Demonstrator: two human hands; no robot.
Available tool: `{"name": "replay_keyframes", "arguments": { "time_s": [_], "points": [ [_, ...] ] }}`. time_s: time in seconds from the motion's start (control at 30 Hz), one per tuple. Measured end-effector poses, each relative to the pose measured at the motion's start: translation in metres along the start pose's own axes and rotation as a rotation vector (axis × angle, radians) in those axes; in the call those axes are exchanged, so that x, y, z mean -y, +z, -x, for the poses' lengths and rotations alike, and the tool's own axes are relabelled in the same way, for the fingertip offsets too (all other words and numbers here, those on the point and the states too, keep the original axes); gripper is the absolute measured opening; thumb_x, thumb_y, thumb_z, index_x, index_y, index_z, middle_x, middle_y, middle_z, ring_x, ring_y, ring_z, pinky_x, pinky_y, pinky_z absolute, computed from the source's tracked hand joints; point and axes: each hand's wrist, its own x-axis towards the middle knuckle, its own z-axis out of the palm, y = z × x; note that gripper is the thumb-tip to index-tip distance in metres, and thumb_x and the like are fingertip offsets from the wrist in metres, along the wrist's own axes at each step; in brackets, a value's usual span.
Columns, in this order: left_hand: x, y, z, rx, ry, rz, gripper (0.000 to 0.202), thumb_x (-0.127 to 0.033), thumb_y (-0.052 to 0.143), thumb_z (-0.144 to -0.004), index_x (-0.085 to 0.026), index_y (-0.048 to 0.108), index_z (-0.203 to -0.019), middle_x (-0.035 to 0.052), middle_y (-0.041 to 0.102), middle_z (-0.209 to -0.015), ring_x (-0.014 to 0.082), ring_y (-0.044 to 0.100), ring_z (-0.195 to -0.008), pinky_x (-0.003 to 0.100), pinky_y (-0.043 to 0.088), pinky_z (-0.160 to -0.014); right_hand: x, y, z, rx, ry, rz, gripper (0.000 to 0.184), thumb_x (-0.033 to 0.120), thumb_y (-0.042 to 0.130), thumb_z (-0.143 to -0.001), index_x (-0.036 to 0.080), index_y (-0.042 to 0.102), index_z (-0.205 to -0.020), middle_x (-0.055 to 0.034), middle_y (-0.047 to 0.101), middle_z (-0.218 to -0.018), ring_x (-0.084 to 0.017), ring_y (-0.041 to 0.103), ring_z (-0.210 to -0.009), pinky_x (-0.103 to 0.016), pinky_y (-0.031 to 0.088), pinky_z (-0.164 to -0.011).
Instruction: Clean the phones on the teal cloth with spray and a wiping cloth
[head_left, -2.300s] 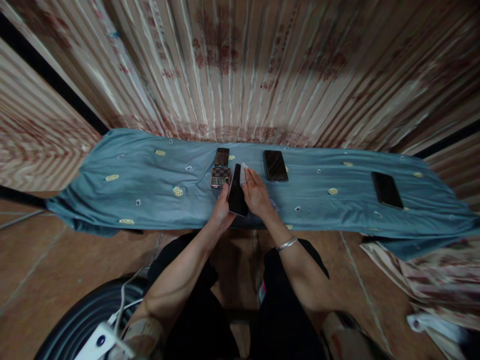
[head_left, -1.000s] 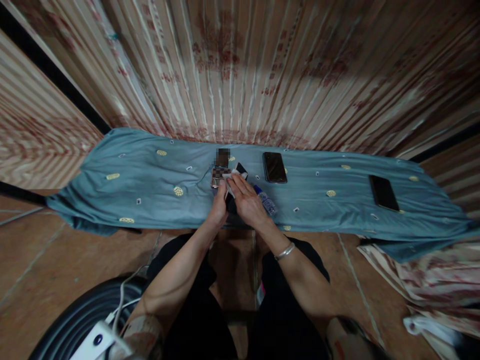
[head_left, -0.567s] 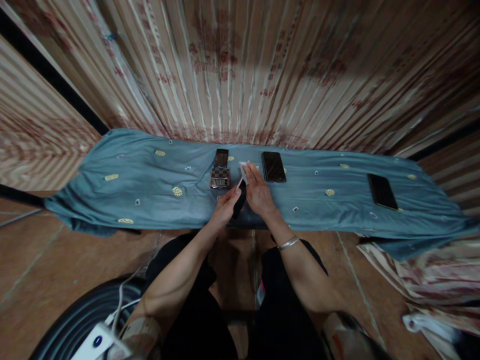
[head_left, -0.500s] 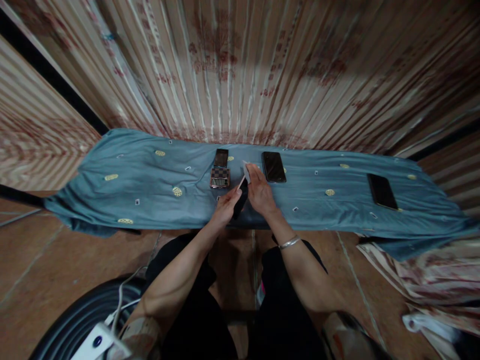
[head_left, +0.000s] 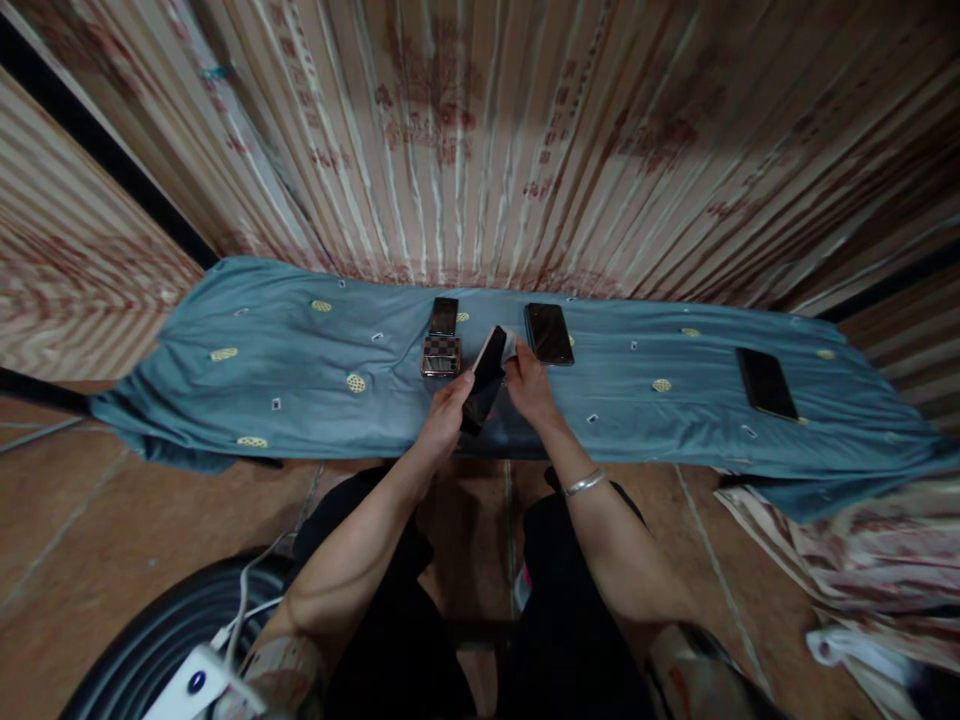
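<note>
My left hand (head_left: 448, 408) grips a black phone (head_left: 486, 381) by its lower edge and holds it tilted above the blue cloth (head_left: 300, 380). My right hand (head_left: 529, 388) is closed on the phone's upper right side, pressing a small white wipe (head_left: 510, 344) against it. A bracelet sits on my right wrist. Just left of the hands, a checkered flip phone (head_left: 441, 338) lies on the cloth.
A black phone (head_left: 549, 333) lies flat just right of my hands and another black phone (head_left: 765, 384) lies far right. Patterned curtains (head_left: 480, 140) hang behind the table. A dark round object with a white cable (head_left: 172, 640) sits on the floor, lower left.
The held phone has tilted so its dark face shows more. My right hand with the wipe slid from the phone's top to its right edge. The small bottle seen earlier is now hidden.
</note>
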Motion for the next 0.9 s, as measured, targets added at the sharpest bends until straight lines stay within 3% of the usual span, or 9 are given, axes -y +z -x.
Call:
{"name": "replay_keyframes", "arguments": {
  "time_s": [0.13, 0.23, 0.4, 0.57, 0.77, 0.9],
  "points": [
    [-0.001, 0.0, 0.001, 0.019, -0.004, 0.04, 0.023, -0.024, 0.067, -0.094, -0.015, 0.081, -0.11, 0.0086, 0.083, -0.107, 0.0302, 0.076, -0.113, 0.045, 0.062, -0.101, 0.002, 0.005, -0.005, -0.087, 0.124, -0.174, 0.049, 0.025, 0.04, -0.094, 0.011, 0.063, -0.135, -0.0151, 0.075, -0.127, -0.028, 0.068, -0.118, -0.045, 0.054, -0.106],
    [-0.002, -0.002, -0.001, 0.041, 0.009, 0.076, 0.026, -0.025, 0.068, -0.094, -0.015, 0.079, -0.115, 0.0096, 0.082, -0.112, 0.0304, 0.074, -0.118, 0.046, 0.06, -0.104, 0.005, 0.009, -0.007, -0.104, 0.207, -0.312, 0.04, 0.03, 0.041, -0.091, 0.015, 0.07, -0.114, -0.0102, 0.077, -0.108, -0.027, 0.068, -0.103, -0.041, 0.055, -0.096],
    [0.001, -0.007, -0.009, 0.097, 0.096, 0.11, 0.032, -0.034, 0.075, -0.088, -0.014, 0.079, -0.113, 0.0121, 0.079, -0.124, 0.0319, 0.063, -0.136, 0.048, 0.048, -0.118, 0.013, 0.013, -0.004, -0.092, 0.279, -0.451, 0.019, 0.034, 0.049, -0.084, 0.022, 0.061, -0.077, 0.0007, 0.064, -0.075, -0.02, 0.06, -0.079, -0.032, 0.049, -0.079],
    [0.004, -0.015, -0.02, 0.104, 0.188, 0.112, 0.038, -0.041, 0.081, -0.081, -0.015, 0.08, -0.108, 0.0121, 0.076, -0.132, 0.0299, 0.052, -0.148, 0.043, 0.035, -0.127, 0.025, 0.018, 0.002, -0.059, 0.302, -0.483, 0.014, 0.03, 0.051, -0.083, 0.023, 0.061, -0.076, 0.0009, 0.064, -0.076, -0.021, 0.059, -0.08, -0.033, 0.048, -0.081],
    [0.003, -0.02, -0.028, 0.083, 0.182, 0.144, 0.033, -0.038, 0.075, -0.088, -0.015, 0.078, -0.111, 0.0106, 0.077, -0.13, 0.028, 0.056, -0.145, 0.042, 0.039, -0.125, 0.035, 0.022, 0.011, 0.034, 0.302, -0.459, 0.021, 0.025, 0.05, -0.088, 0.023, 0.07, -0.09, -0.0028, 0.075, -0.094, -0.023, 0.067, -0.098, -0.037, 0.05, -0.097],
    [-0.002, -0.019, -0.03, 0.056, 0.199, 0.186, 0.029, -0.035, 0.069, -0.092, -0.013, 0.076, -0.111, 0.0123, 0.078, -0.126, 0.0273, 0.061, -0.139, 0.041, 0.043, -0.122, 0.038, 0.025, 0.019, 0.131, 0.307, -0.4, 0.021, 0.026, 0.049, -0.089, 0.023, 0.068, -0.084, -0.0034, 0.073, -0.089, -0.024, 0.068, -0.097, -0.037, 0.051, -0.096]
  ]
}}
